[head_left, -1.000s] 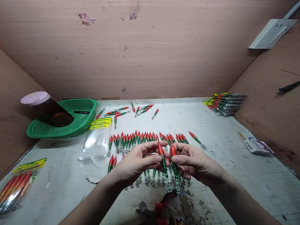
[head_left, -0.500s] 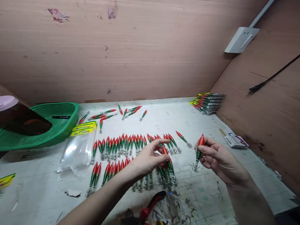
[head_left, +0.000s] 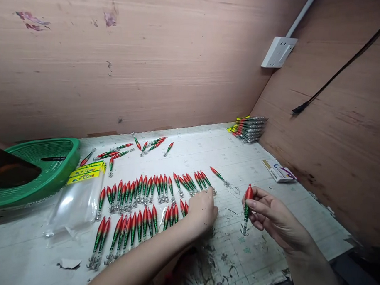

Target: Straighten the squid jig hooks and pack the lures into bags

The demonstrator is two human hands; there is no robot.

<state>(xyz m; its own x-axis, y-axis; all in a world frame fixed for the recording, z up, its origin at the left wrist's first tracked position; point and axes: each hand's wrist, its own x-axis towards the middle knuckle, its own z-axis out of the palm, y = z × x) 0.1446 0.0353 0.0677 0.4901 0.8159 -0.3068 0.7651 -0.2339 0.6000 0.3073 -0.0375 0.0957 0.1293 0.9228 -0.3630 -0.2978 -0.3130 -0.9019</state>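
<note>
A red-and-green fishing lure [head_left: 248, 198] stands nearly upright in my right hand [head_left: 270, 214], pinched between thumb and fingers with its hooks hanging free above the table. My left hand [head_left: 203, 209] is closed, knuckles up, over the right end of the front row of lures [head_left: 139, 224]. Its fingertips are hidden, and I cannot see what is in them. Behind it runs a second row of the same lures [head_left: 140, 188]. A single lure [head_left: 219, 176] lies apart at that row's right end.
Loose lures [head_left: 157, 143] lie at the back. Packed lures [head_left: 249, 128] are stacked in the far right corner. Clear bags with yellow headers [head_left: 77, 201] lie left, beside a green basket [head_left: 71, 155]. A small box [head_left: 278, 170] lies right. A cable [head_left: 332, 79] hangs at the right wall.
The view has turned right, so things sit further left. My left hand has gone from spread fingers to closed, turned downward over the front row. My right hand still holds its lure.
</note>
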